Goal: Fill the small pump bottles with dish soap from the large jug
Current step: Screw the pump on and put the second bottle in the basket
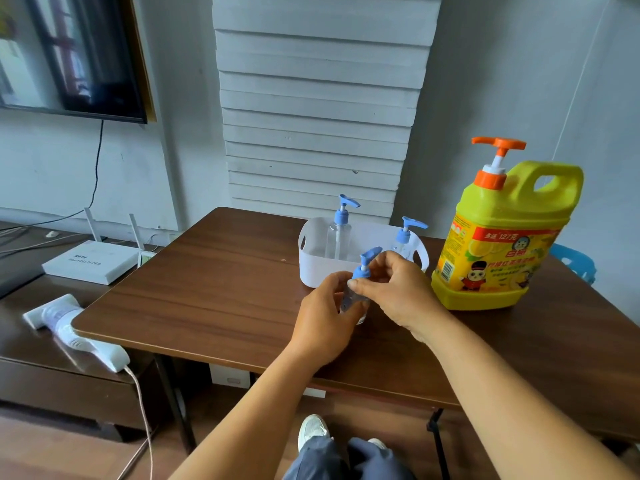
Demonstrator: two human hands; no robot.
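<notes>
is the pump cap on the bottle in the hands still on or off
On. The blue pump cap sits atop the clear bottle; the right hand pinches its collar, the left hand holds the body.

Soft daylight, sharp centre – edges bowed (wide-angle)

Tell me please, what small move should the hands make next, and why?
Probably unscrew the blue pump cap: the left hand holds the small clear bottle on the table, the right hand pinches its collar, and the cap is still on, so soap cannot enter.
</notes>
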